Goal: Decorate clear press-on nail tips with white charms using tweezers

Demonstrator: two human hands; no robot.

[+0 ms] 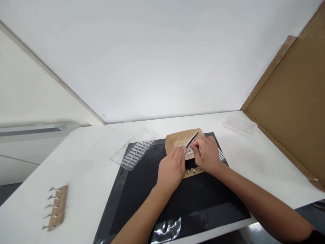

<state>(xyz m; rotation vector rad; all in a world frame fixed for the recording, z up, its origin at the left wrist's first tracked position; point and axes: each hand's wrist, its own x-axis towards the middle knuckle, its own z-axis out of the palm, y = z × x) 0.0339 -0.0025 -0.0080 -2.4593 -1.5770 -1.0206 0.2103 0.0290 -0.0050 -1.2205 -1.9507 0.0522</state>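
Over a small brown paper tray (170, 139), my two hands meet close together above a black mat (144, 189). My left hand (173, 166) is closed, its fingertips on the lower end of a narrow black-and-white nail file (192, 139) that slants up to the right. Beside it my right hand (207, 153) is pinched, its fingertips near the file; whatever lies between them is too small to make out. Thin pale sticks and a whitish crumpled bit (189, 152) lie in the tray. A strip with metal clips (194, 171) lies just below my hands.
A clear case of nail tips (137, 154) lies at the mat's upper left. On the white table, another strip of metal clips (56, 207) stands at left. A clear plastic lid (240, 127) is at back right, near a cardboard panel (291, 101). White dots (221, 155) show beside my right wrist.
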